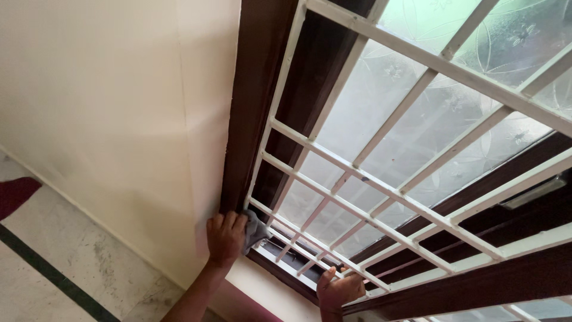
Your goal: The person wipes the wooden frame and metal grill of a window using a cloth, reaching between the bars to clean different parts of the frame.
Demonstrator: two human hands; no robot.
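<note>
My left hand grips a small grey cloth and presses it against the lower corner of a white metal window grille, where the grille meets the dark brown wooden window frame. My right hand is further along the bottom of the window, with its fingers curled over the lowest white bar of the grille. Frosted glass panes with a faint flower pattern sit behind the bars. The whole view is tilted.
A cream wall runs beside the window frame. Below it lies a pale marble floor with a dark inlaid stripe. A dark red object shows at the left edge. A metal handle sits on the brown sash.
</note>
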